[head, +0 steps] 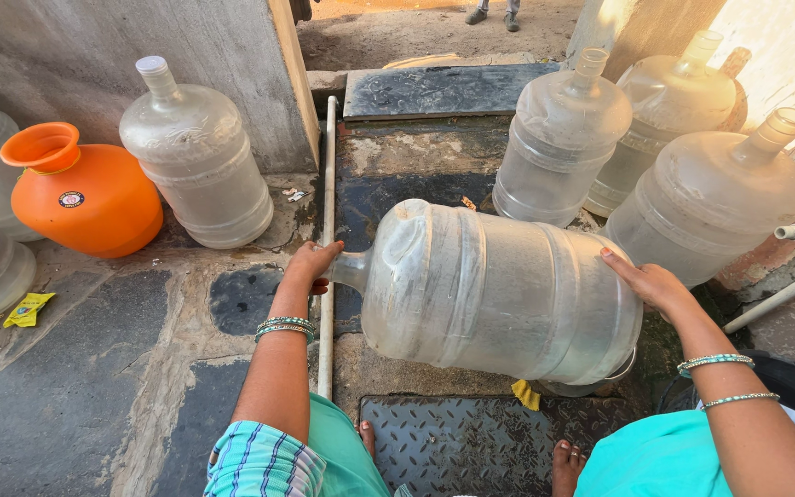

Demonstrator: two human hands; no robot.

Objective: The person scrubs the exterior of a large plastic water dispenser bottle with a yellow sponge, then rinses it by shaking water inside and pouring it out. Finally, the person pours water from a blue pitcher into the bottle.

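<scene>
We tip big clear water jug [499, 294] sideways: left hand [310, 265] fingers wrap its neck, right hand [648, 281] fingers spread flat on base. Next prob needs steady 2-hand support.

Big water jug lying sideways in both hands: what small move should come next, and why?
Probably tip the neck end lower. The big clear jug is held about level, left hand at its neck, right hand on its base end. Its mouth points sideways over the wet stone floor, so anything inside would stay in.
</scene>
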